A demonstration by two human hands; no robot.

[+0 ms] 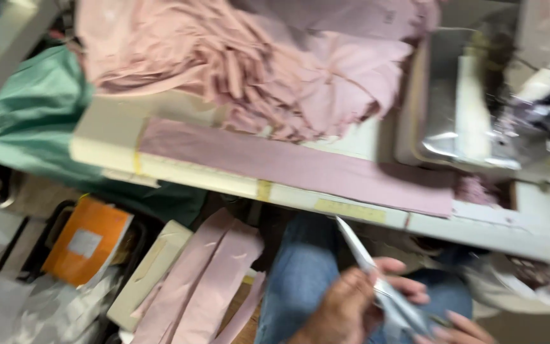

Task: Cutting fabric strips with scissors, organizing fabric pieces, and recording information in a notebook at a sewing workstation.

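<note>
- The person sits at a sewing table (pixel 224 181), knees in jeans under its edge, both hands low in the lap.
- Left hand (pixel 342 306) has its fingers curled shut round a pair of scissors (pixel 377 286) — blades closed or nearly so, tip pointing up towards the table edge. Picture's blurry, so the exact grip is hard to read.
- Right hand (pixel 459 328) only peeks in at the bottom edge, fingers stretched out near the scissor handles; can't tell if it's holding anything.
- One long pink strip (pixel 300 169) lies flat along the table front, just above the scissors but not touching them.
- Behind it, a big heap of pink pieces (pixel 243 57) is piled on the table — looks like plenty left to go through, though that's a guess.
- More strips (pixel 205 286) hang or lie down by the left knee, stacked over each other, so some bits look already dealt with.
- Sewing machine (pixel 472 108) sits at the right end, nothing clearly under its needle.
- Containers: a dark bin (pixel 52 220) on the floor at left holds an orange packet (pixel 87 245). Green cloth (pixel 27 121) drapes behind.
</note>
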